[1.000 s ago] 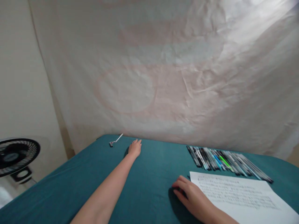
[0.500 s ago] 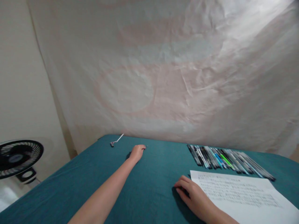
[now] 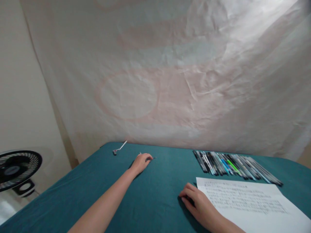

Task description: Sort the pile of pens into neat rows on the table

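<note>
My left hand (image 3: 141, 162) reaches far out over the teal table (image 3: 150, 197), its fingers closed on a thin pen (image 3: 151, 159) whose tip pokes out to the right. My right hand (image 3: 198, 203) lies flat, fingers apart, on the left edge of a white handwritten sheet (image 3: 250, 204). A row of several pens (image 3: 233, 166) lies behind the sheet.
A small white and grey pen-like item (image 3: 119, 149) lies at the table's far left corner. A crumpled white sheet (image 3: 170, 74) hangs behind the table. A black fan (image 3: 17, 168) stands to the left, below table level.
My left hand has drawn back from the far edge, its fingers have closed on a pen, and it has moved slightly toward me. My right hand has stayed on the paper.
</note>
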A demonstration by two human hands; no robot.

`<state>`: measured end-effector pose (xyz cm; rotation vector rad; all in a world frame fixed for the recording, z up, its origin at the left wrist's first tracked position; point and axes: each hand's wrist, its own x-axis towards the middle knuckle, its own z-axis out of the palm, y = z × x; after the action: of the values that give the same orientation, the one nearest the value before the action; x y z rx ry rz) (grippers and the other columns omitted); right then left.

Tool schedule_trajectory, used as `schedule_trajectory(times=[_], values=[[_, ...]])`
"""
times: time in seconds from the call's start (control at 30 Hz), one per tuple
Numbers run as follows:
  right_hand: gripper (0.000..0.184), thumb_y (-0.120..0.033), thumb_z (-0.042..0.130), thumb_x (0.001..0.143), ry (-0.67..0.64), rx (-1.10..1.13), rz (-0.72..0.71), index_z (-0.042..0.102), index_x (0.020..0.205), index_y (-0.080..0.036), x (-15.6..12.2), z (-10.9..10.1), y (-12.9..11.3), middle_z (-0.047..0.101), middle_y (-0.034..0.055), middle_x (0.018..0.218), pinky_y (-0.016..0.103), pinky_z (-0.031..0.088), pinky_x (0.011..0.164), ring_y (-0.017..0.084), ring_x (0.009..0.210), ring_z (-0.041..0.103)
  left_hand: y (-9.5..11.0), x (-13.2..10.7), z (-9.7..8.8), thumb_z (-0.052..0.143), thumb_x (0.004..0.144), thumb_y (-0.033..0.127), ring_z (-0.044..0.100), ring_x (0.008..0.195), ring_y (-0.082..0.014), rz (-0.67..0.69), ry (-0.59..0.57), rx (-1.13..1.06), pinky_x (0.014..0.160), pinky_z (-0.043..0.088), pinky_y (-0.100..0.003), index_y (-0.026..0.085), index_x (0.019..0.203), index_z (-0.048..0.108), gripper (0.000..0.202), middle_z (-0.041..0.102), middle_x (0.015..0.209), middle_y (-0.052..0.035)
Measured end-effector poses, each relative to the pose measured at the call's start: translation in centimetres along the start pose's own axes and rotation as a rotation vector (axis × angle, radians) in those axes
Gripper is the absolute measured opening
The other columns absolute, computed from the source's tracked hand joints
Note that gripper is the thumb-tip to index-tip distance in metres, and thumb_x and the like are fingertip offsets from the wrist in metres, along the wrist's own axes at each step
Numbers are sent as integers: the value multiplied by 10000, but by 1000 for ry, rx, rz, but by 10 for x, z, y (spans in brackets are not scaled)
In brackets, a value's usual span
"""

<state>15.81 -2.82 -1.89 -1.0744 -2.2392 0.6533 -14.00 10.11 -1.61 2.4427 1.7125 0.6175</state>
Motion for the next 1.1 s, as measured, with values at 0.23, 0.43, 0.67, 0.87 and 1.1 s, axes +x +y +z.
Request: schedule_trajectory(times=[0.23,0.43,0.67,0.87,1.1], values=[[174,-195,404,817,-7,5,-5,575,841,-215,2,1,1,524,24,828,239,397,642,133,722,520,-24,-5,-9,524,676,556,265,1236,-299,-56,-29,26,983,200,-443,261,1262,374,672,323,1352,-99],[174,-197,400,822,-7,-2,-22,572,849,-212,1,3,3,521,27,825,243,399,646,134,722,519,-19,-12,2,414,800,445,341,1203,-188,8,-57,4,989,247,-321,239,1162,497,425,434,1280,-53],[177,-191,399,820,0,-2,-32,573,845,-214,0,3,4,520,30,822,248,398,655,139,737,513,5,-12,8,429,814,251,477,1040,-160,62,-18,8,916,327,-282,209,1014,570,249,578,1045,-44],[182,-174,399,817,-1,11,-33,573,847,-216,0,1,3,519,26,831,246,397,659,136,747,512,9,-6,0,475,774,259,519,867,-167,39,-29,44,793,387,-280,171,843,583,155,562,896,-53],[190,-156,401,813,11,14,-25,575,853,-220,1,0,3,517,21,830,240,393,660,131,751,510,19,-1,-10,488,726,193,520,770,-147,144,-149,94,719,391,-237,173,742,575,91,545,805,-40]])
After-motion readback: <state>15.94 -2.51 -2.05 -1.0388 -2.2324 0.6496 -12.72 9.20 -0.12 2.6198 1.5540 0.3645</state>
